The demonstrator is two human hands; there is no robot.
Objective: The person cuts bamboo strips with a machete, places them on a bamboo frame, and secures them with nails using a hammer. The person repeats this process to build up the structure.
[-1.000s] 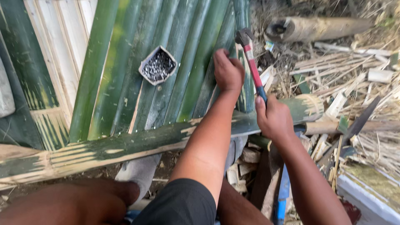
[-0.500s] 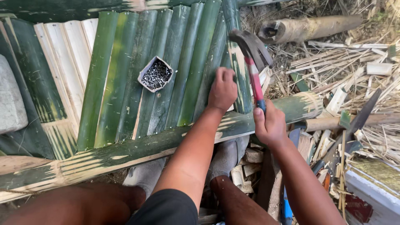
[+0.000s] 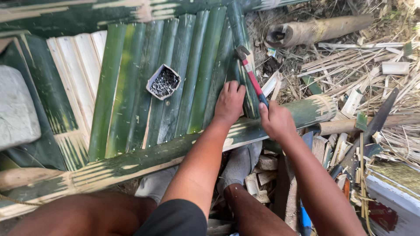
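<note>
My right hand (image 3: 274, 119) grips a claw hammer (image 3: 250, 73) with a red and black handle; its metal head lies against the rightmost green bamboo slat (image 3: 239, 48). My left hand (image 3: 229, 103) presses flat on the green bamboo slats just left of the hammer, fingers bent over the slat surface. The split slats lie side by side across a thick green bamboo pole (image 3: 144, 159) that runs from lower left to right. A small open box of dark nails (image 3: 163, 81) rests on the slats to the left of my hands.
Pale split slats (image 3: 74, 65) lie at the left beside a grey stone (image 3: 17, 109). A hollow brown bamboo log (image 3: 315, 28) lies at the top right. Bamboo scraps and a long dark blade (image 3: 376, 120) cover the ground at right. My knees are below.
The hammer has come down from a raised position onto the rightmost slat. My left hand stayed on the slats. The view shifted slightly so the slats sit lower in the frame.
</note>
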